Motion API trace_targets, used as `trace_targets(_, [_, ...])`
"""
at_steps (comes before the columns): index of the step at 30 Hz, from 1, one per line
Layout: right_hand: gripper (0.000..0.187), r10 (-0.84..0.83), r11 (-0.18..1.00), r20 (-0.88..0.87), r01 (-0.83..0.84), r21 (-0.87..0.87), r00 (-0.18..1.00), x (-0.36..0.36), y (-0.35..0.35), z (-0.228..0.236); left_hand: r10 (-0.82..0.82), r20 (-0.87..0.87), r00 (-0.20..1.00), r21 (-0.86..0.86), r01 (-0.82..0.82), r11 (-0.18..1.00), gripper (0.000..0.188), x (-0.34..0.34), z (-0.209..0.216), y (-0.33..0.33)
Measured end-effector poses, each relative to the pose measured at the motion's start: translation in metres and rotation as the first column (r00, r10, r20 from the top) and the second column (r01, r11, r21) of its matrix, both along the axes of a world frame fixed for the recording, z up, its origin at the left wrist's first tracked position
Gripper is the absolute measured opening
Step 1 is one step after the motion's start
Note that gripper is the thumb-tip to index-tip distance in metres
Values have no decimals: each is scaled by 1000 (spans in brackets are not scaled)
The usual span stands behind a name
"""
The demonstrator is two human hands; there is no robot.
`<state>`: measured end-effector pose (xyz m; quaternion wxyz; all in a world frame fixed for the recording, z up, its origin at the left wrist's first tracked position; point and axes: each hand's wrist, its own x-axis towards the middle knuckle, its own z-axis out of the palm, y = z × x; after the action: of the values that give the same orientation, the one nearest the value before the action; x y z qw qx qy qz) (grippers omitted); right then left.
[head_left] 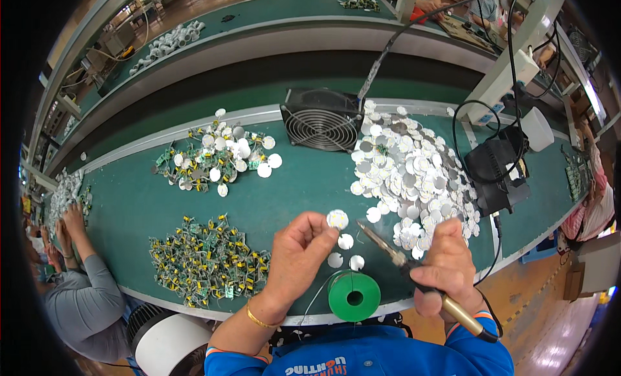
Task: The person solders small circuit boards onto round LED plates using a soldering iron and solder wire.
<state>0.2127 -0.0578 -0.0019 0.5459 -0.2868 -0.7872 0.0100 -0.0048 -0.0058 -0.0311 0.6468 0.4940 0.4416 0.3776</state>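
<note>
Between thumb and fingers, my left hand (299,254) pinches a round white LED board (337,219) with small yellow spots. My right hand (446,272) is wrapped round a soldering iron (424,282), whose tip points up and left, a little apart from the board. A few loose white discs (346,241) lie just below the held board. Close to my body stands a green spool of solder wire (369,296), a thin strand trailing off its left side. A big heap of white and grey round boards (407,175) spreads beyond my right hand.
At left lies a pile of small circuit boards with yellow parts (207,263); behind it, a mixed pile of discs and circuits (217,153). A black fan (322,120) stands at the back. A black soldering station (495,172) with cables sits right. A co-worker's arm (81,237) reaches in far left.
</note>
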Motion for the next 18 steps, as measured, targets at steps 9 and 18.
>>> trace_targets(9, [12, -28, 996, 42, 32, -83, 999, 1, 11, -2, -20, -48, 999, 87, 25, 996, 16, 1, -30, 14])
trace_targets(18, [14, -97, 995, 26, 98, -36, 995, -4, 15, -12, 17, -725, 689, 416, 417, 808, 28, 14, -29, 2])
